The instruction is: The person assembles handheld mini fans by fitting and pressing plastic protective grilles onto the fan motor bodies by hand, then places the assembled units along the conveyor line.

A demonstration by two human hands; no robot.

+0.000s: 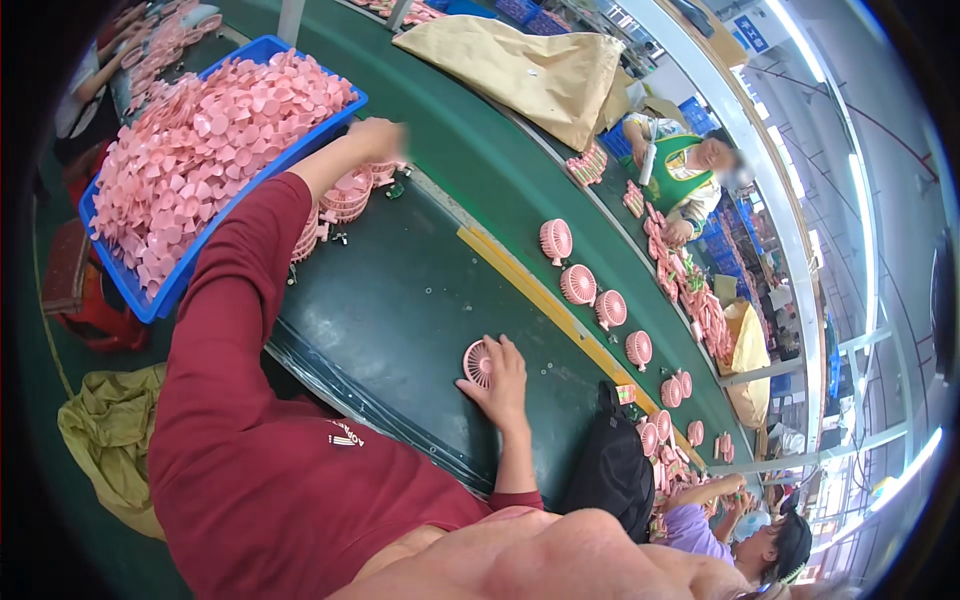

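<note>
My right hand (pixel 503 387) rests on the dark green worktable, fingers and thumb around the edge of a round pink fan housing (pixel 479 366) with a slotted grille. My left arm stretches far across to the left. At its end my left hand (pixel 375 140) is over a group of pink fan housings (pixel 348 195) beside the blue bin. Its fingers are smeared, so any hold is hidden. The blue bin (pixel 190 268) is heaped with small pink cup-shaped parts (pixel 215 140).
Beyond a yellow strip (pixel 530 290), a green conveyor (pixel 440 150) carries several pink fans (pixel 578 284). A black bag (pixel 612 465) lies to my right. One person (pixel 680 170) works across the belt, another (pixel 700 515) at lower right. A tan sack (pixel 530 75) lies at the far side.
</note>
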